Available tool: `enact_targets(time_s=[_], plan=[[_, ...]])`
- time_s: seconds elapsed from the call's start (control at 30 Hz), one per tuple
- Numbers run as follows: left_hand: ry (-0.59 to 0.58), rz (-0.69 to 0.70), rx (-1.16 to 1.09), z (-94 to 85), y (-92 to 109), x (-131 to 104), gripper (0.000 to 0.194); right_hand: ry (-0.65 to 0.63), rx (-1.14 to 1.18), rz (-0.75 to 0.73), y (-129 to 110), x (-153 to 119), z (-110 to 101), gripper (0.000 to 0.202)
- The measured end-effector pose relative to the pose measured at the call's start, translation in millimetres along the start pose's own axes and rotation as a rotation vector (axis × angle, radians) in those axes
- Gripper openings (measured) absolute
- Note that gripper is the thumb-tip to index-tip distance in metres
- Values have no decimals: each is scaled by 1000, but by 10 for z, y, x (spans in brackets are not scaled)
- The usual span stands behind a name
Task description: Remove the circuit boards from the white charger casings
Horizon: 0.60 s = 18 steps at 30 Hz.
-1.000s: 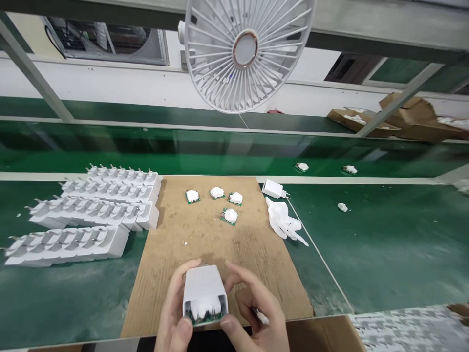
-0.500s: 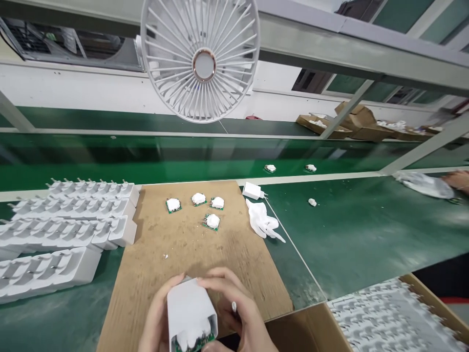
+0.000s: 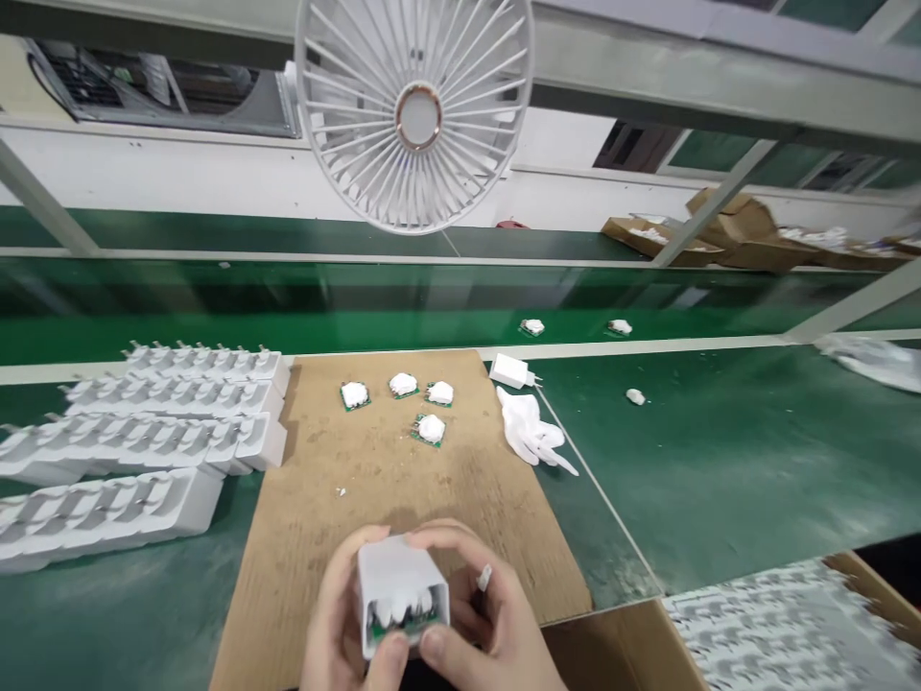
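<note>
A white plastic charger housing (image 3: 395, 566) is held low over the cardboard with its open end tilted toward me. Just inside that end sits a green circuit board (image 3: 403, 622) topped with lumps of white paste. Around the housing's left side curl the fingers of my left hand (image 3: 338, 614), its thumb pressing at the board's edge. My right hand (image 3: 496, 614) grips the other side, its thumb also against the board edge. A small white scrap (image 3: 484, 577) sticks out between my right fingers. Several paste-topped circuit boards (image 3: 430, 430) lie farther up the cardboard (image 3: 302, 537).
Rows of open white housings (image 3: 165, 509) stand at left. A closed charger (image 3: 512, 371) and a white glove (image 3: 531, 427) lie at the cardboard's right edge. A fan (image 3: 417, 117) hangs ahead. At lower right is a box of white parts (image 3: 791, 624). Two boards (image 3: 532, 327) rest on the green belt.
The housing has tilted so its open end faces me more, and the board sits deeper in it. My left thumb has come onto the board's edge. The whole view has shifted slightly.
</note>
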<state>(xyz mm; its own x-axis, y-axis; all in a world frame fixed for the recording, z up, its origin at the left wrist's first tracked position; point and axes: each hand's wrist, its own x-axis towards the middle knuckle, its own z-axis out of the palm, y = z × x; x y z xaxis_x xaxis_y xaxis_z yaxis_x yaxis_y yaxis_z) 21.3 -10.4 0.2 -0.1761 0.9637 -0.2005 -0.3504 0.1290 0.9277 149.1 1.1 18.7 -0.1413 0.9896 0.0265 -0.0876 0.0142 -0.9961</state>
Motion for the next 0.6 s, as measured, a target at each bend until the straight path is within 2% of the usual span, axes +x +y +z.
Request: enact_targets(time_s=[0.17, 0.37, 0.6], plan=[[-126, -76, -72, 5, 41, 64, 54, 50, -126, 62, 45, 23, 1, 36], [-153, -95, -106, -47, 50, 83, 54, 32, -148, 69, 28, 39, 15, 37], [-186, -106, -132, -117, -9, 122, 52, 1, -262, -17, 20, 41, 29, 38]])
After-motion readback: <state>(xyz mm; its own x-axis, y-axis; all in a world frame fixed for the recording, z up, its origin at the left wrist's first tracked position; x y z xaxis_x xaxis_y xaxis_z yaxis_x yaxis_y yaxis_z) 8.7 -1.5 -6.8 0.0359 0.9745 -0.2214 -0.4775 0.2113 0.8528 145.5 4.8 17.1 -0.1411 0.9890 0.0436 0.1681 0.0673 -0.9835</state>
